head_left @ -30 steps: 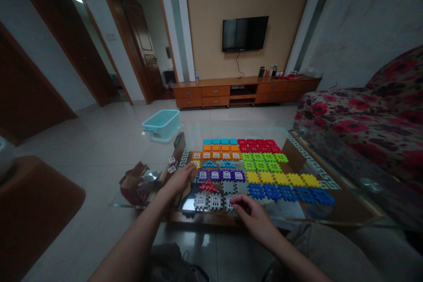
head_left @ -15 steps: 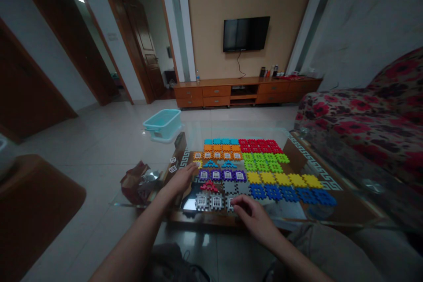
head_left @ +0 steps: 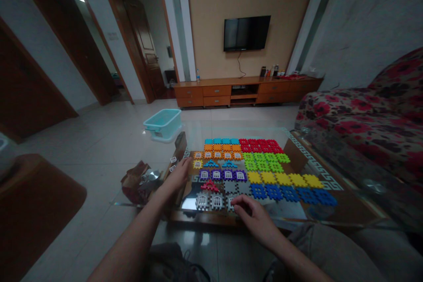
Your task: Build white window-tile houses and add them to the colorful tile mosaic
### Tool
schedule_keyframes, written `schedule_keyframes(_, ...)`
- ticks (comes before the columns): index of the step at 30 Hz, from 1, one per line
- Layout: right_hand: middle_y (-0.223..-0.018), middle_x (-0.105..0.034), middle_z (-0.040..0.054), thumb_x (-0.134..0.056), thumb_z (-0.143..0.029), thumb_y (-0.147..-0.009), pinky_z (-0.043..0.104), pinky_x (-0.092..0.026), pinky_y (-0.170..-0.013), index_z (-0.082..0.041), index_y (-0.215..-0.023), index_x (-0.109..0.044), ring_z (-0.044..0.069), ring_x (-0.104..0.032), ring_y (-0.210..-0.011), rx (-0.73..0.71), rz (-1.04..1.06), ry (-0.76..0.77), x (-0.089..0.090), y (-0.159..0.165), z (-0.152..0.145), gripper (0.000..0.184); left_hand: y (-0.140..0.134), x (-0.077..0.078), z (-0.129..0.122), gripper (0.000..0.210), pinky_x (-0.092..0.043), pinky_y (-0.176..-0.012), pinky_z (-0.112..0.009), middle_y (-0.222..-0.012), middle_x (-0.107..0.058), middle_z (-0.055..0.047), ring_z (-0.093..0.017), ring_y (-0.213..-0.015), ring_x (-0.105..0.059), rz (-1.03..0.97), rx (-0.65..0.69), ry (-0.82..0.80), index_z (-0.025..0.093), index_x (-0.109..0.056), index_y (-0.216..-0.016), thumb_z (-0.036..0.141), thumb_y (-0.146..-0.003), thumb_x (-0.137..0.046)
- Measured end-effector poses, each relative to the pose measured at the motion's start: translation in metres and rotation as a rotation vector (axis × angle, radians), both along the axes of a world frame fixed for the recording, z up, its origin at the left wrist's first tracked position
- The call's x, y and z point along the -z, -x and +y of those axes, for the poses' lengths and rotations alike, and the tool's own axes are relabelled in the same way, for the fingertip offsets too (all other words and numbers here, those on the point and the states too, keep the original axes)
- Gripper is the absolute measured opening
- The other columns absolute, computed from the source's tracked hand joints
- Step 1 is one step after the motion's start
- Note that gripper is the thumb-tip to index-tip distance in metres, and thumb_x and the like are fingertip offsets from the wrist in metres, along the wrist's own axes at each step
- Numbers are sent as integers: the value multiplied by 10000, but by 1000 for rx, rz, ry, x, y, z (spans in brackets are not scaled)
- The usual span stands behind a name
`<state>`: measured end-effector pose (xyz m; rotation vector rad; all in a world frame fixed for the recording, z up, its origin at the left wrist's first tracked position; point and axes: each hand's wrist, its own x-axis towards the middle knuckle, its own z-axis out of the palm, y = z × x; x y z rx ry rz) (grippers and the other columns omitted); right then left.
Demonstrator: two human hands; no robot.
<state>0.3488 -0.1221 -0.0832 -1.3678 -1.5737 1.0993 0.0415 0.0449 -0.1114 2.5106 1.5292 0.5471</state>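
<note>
My left hand [head_left: 180, 173] reaches over the left side of the glass table, fingers stretched out and nothing seen in them. Close by on its left are two loose white window pieces [head_left: 173, 159], the lower one partly hidden by the hand. To its right lies a yellow block with a white window [head_left: 198, 165]. At the near edge my right hand [head_left: 248, 210] has thumb and index finger together on a grey window block [head_left: 229, 203], which they partly cover. Two more grey window blocks [head_left: 217, 202] lie beside it. A red arch-shaped piece [head_left: 209, 185] lies behind them.
Rows of purple window blocks [head_left: 216, 175], blue blocks [head_left: 289, 194], yellow blocks [head_left: 282, 179], green blocks [head_left: 257, 165] and red blocks [head_left: 261, 146] cover the glass table. A brown bag [head_left: 135, 181] stands left. A turquoise bin [head_left: 163, 125] sits beyond; a floral sofa [head_left: 360, 114] is right.
My left hand has drawn back leftward from the yellow window block, which now shows fully, toward the loose white window pieces. The right hand has stayed in place.
</note>
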Motion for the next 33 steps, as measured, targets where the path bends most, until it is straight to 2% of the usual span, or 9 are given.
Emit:
schedule_keyframes(3, -922, -689, 59, -523, -382, -878, 373, -482, -813, -210, -938, -652, 239, -636, -898, -9, -3, -7, 0, 0, 0, 223, 12, -3, 3, 516, -424, -1060, -396, -1281, -563, -159, -245, -1221, -535, 38, -186, -36, 133, -485, -1349, 45, -841, -465)
schedule_keyframes(6, -928, -692, 69, -522, -399, -875, 387, -486, -826, -201, -936, -649, 249, -638, -911, -1, -9, -4, -1, 0, 1, 243, 27, 1, 5, 418, -439, -997, -451, -1166, -571, -189, -303, -1141, -543, 69, -346, -57, 80, -522, -1285, 103, -872, -459)
schedule_keyframes(11, -927, -695, 72, -521, -402, -875, 396, -488, -837, -201, -933, -648, 253, -641, -917, -1, 0, -17, 2, 0, 1, 245, 48, 10, 9, 280, -439, -967, -474, -1071, -585, -191, -336, -1071, -553, 129, -464, -53, 74, -623, -1101, 210, -914, -465)
schedule_keyframes(15, -937, -701, 68, -531, -372, -874, 387, -487, -827, -211, -941, -651, 247, -642, -915, 4, -7, -14, 5, 0, 1, 212, 52, 13, 10, 249, -453, -960, -443, -1108, -595, -169, -315, -1066, -569, 135, -456, -50, 119, -631, -1069, 231, -918, -468)
schedule_keyframes(19, -932, -699, 65, -529, -362, -879, 387, -481, -825, -209, -940, -652, 244, -638, -906, 0, -20, -11, 1, 2, -1, 205, 47, 15, 15, 305, -423, -1031, -392, -1304, -551, -152, -272, -1210, -527, 126, -370, -51, 148, -569, -1196, 185, -928, -429)
schedule_keyframes(21, -928, -695, 63, -528, -367, -879, 385, -478, -824, -207, -937, -649, 243, -636, -904, -6, -17, -10, -3, 4, -1, 208, 45, 16, 18, 343, -397, -1065, -384, -1337, -541, -150, -260, -1267, -497, 123, -337, -42, 146, -521, -1262, 182, -936, -421)
schedule_keyframes(23, -928, -693, 64, -526, -372, -879, 381, -477, -817, -206, -935, -647, 244, -635, -905, -16, -17, -8, -5, 4, -1, 213, 44, 16, 21, 329, -398, -1055, -391, -1275, -576, -158, -267, -1253, -510, 122, -327, -22, 130, -513, -1252, 192, -943, -418)
schedule_keyframes(27, -940, -697, 66, -520, -372, -882, 374, -471, -802, -209, -943, -650, 246, -633, -911, -10, -31, -4, -3, 3, -1, 218, 45, 13, 21, 227, -435, -964, -381, -1091, -619, -135, -263, -1087, -586, 126, -321, 22, 142, -555, -1117, 225, -955, -419)
schedule_keyframes(33, -930, -688, 58, -517, -364, -887, 359, -465, -785, -207, -950, -649, 235, -631, -894, -9, -35, -5, 2, 1, -1, 214, 45, 5, 15, 151, -448, -895, -369, -1082, -578, -106, -250, -1006, -590, 94, -306, 69, 178, -574, -1036, 259, -935, -494)
